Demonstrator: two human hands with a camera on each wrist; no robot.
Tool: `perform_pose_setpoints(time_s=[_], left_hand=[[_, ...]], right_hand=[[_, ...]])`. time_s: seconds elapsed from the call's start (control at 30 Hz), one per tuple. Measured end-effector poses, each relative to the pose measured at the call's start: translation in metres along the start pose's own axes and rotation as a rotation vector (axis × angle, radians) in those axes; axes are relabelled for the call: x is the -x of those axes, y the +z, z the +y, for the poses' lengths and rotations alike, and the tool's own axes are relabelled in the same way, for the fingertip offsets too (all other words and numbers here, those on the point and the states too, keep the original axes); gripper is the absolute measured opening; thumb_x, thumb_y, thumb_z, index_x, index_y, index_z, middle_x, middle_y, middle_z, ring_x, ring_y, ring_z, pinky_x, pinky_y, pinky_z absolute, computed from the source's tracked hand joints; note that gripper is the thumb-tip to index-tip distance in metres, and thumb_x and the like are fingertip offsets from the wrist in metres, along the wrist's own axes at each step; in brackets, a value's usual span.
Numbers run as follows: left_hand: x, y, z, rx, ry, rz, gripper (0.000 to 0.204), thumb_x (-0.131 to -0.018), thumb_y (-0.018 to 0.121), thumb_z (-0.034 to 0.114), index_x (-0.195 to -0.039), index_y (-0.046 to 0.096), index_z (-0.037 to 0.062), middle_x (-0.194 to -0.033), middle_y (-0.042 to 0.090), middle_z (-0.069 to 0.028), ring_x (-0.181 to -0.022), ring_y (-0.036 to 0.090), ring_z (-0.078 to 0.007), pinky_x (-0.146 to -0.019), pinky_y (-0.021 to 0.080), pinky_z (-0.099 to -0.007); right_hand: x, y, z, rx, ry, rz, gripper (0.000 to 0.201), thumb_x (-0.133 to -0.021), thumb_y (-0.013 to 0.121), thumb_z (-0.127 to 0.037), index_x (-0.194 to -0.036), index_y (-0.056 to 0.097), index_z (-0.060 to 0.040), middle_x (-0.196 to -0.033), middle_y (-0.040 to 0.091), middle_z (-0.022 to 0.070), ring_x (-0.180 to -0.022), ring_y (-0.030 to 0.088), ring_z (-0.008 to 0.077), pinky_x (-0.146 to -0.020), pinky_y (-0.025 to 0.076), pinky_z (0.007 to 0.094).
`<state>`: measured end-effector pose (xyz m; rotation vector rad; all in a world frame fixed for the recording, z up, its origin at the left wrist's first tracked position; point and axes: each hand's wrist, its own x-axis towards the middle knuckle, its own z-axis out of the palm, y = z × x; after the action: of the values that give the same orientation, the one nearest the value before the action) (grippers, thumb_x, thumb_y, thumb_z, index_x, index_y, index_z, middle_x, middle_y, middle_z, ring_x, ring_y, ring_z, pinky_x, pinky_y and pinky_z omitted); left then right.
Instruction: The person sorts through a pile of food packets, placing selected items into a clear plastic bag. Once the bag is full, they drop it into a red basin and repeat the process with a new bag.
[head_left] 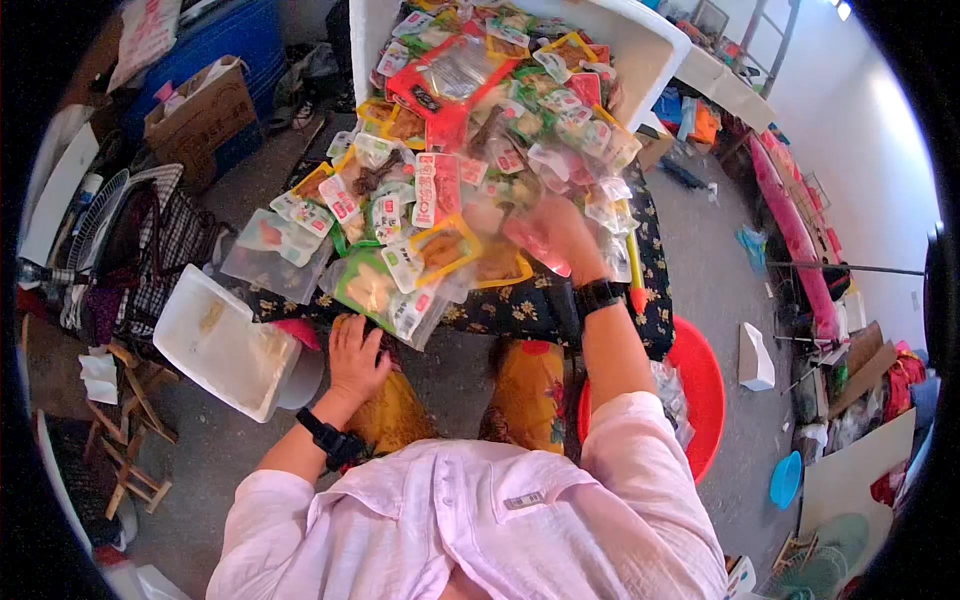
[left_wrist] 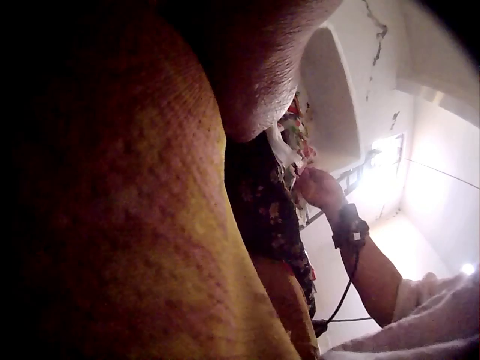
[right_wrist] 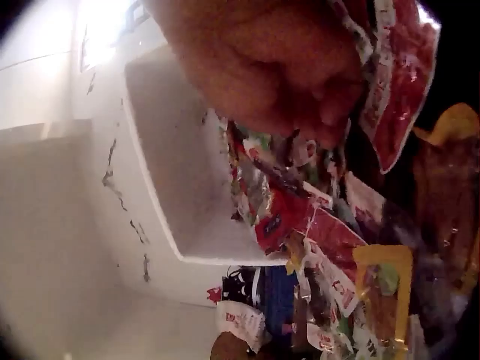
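Note:
My right hand (head_left: 568, 235) is over the front right of a heap of small sealed food packets (head_left: 385, 215), its fingers curled. It grips a flat red packet (head_left: 537, 246), which sticks out beside the hand; in the right wrist view the red packet (right_wrist: 403, 82) hangs past the curled fingers (right_wrist: 330, 101). My left hand (head_left: 355, 355) rests on the left knee, fingers loosely spread, just under the table edge. Near it, a clear bag with a green packet (head_left: 372, 287) overhangs the edge. Yellow-framed packets (head_left: 445, 250) lie mid-heap.
A white foam box (head_left: 655, 50) lies tipped at the back, packets spilling onto the dark flowered cloth (head_left: 500, 318). A white tub (head_left: 225, 345) stands at left, a red basin (head_left: 705, 400) at right. A yellow-handled tool (head_left: 636, 272) lies at the table's right side.

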<state>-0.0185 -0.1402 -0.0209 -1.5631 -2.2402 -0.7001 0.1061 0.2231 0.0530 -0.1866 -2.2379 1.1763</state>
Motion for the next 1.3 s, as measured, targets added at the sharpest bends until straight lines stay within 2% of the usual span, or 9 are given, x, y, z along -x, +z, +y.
perform_pose_setpoints(time_s=[0.17,0.33,0.43,0.53,0.63,0.73,0.93,1.2,1.3], left_hand=[[-0.002,-0.002,-0.001,-0.007,0.013,-0.012,0.038,-0.059,0.058,0.018,-0.093,0.048,0.0053,-0.106,0.04,-0.0173,-0.1,0.037,-0.0343,-0.083,0.029,-0.0465],[-0.005,-0.001,-0.003,0.017,-0.013,-0.038,0.034,-0.058,0.059,0.017,-0.089,0.05,0.005,-0.106,0.04,-0.0169,-0.099,0.038,-0.0343,-0.082,0.029,-0.0461],[-0.007,0.0,-0.003,0.031,-0.018,-0.03,0.033,-0.058,0.059,0.016,-0.088,0.051,0.005,-0.106,0.04,-0.0166,-0.099,0.038,-0.0343,-0.082,0.03,-0.0455],[-0.009,0.001,-0.004,0.03,-0.025,-0.035,0.034,-0.058,0.06,0.017,-0.088,0.051,0.0052,-0.106,0.04,-0.0166,-0.099,0.038,-0.0343,-0.082,0.03,-0.0451],[-0.011,0.0,-0.004,0.032,-0.029,-0.035,0.034,-0.058,0.06,0.017,-0.089,0.051,0.0049,-0.105,0.04,-0.0169,-0.099,0.038,-0.0343,-0.082,0.03,-0.0448],[-0.011,0.0,-0.004,0.049,-0.054,-0.052,0.035,-0.057,0.06,0.017,-0.089,0.051,0.0044,-0.105,0.04,-0.0173,-0.099,0.038,-0.0342,-0.082,0.03,-0.0447],[-0.012,-0.001,-0.002,0.048,-0.037,-0.04,0.036,-0.057,0.06,0.017,-0.089,0.051,0.0042,-0.105,0.04,-0.0167,-0.099,0.038,-0.0338,-0.083,0.029,-0.045],[-0.014,-0.002,-0.004,0.015,-0.054,-0.035,0.037,-0.056,0.061,0.018,-0.09,0.05,0.0062,-0.104,0.041,-0.0153,-0.098,0.039,-0.033,-0.082,0.03,-0.0452],[-0.013,0.0,-0.008,0.055,-0.052,-0.04,0.036,-0.057,0.06,0.018,-0.09,0.05,0.006,-0.104,0.041,-0.0152,-0.097,0.039,-0.0331,-0.082,0.031,-0.045]], right_hand=[[-0.069,-0.028,0.046,0.493,-0.221,-0.072,0.013,-0.073,0.047,-0.009,-0.081,0.049,0.0009,-0.067,0.051,0.0088,-0.056,0.052,0.0213,-0.046,0.042,0.0321],[-0.146,-0.031,0.031,0.769,0.093,0.197,0.021,-0.072,0.045,-0.017,-0.083,0.051,0.0001,-0.076,0.054,0.0162,-0.075,0.053,0.0352,-0.066,0.042,0.0434],[-0.167,-0.002,0.01,0.556,-0.09,0.497,0.024,-0.072,0.045,-0.019,-0.087,0.051,-0.0019,-0.084,0.054,0.0181,-0.084,0.049,0.038,-0.071,0.041,0.0438],[-0.184,0.011,0.012,0.986,-0.13,0.415,0.027,-0.07,0.049,-0.022,-0.09,0.052,-0.0037,-0.09,0.054,0.0166,-0.085,0.05,0.0363,-0.072,0.041,0.0436],[-0.184,0.021,0.01,1.082,0.179,0.137,0.025,-0.068,0.053,-0.022,-0.084,0.051,-0.0032,-0.094,0.052,0.016,-0.089,0.049,0.0332,-0.073,0.042,0.041],[-0.17,0.022,0.001,1.104,0.206,0.095,0.023,-0.068,0.052,-0.022,-0.084,0.052,-0.0045,-0.092,0.052,0.0152,-0.088,0.05,0.0327,-0.072,0.042,0.0409],[-0.156,0.012,-0.005,1.215,0.222,0.096,0.021,-0.068,0.053,-0.021,-0.083,0.055,-0.0055,-0.09,0.053,0.0141,-0.082,0.053,0.0323,-0.066,0.044,0.0395],[-0.205,-0.004,0.059,1.134,0.098,0.131,0.017,-0.068,0.05,-0.011,-0.076,0.054,0.003,-0.079,0.053,0.0191,-0.079,0.055,0.0321,-0.065,0.045,0.039],[-0.208,0.001,0.032,1.0,0.306,0.172,0.025,-0.067,0.051,-0.009,-0.087,0.049,0.0064,-0.08,0.054,0.022,-0.08,0.055,0.0329,-0.066,0.045,0.0391]])
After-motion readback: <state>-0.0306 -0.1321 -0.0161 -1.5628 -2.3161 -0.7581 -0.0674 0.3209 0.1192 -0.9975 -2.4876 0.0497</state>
